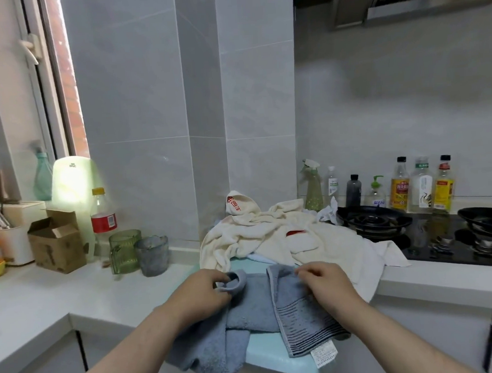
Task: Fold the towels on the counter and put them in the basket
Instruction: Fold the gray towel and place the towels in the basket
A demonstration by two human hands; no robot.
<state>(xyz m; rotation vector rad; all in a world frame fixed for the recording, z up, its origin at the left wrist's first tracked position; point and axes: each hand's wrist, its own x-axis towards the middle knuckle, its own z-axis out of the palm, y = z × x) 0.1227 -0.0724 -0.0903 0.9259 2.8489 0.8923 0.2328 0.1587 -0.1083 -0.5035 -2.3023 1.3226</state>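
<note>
1. Well, the blue-grey towel [254, 308] lay right under my fingers, spread over a pale green surface [276, 358] at the edge of the counter [73, 292], with its near end hanging off toward me.
2. My left hand [204, 291] had its fingers [221, 279] curled round a rolled-up far corner. My right hand [326, 282] pinched the far edge of the striped end, which was lapped over the middle. I judged this grip was meant to keep both far corners level so the fold would line up.
3. Just beyond my fingertips sat a heap of cream towels [256, 237], unfolded and touching the blue one's far side, which left little room to lay it flat.
4. Past my right fingers [306, 271] the heap spilled toward the black stove [442, 250], and a row of bottles [400, 184] stood behind it.
5. Well to the left of my left fingers stood a green glass mug [125, 249], a grey mug [153, 255] and a cardboard box [56, 242].
6. I could not make out a basket for certain.
</note>
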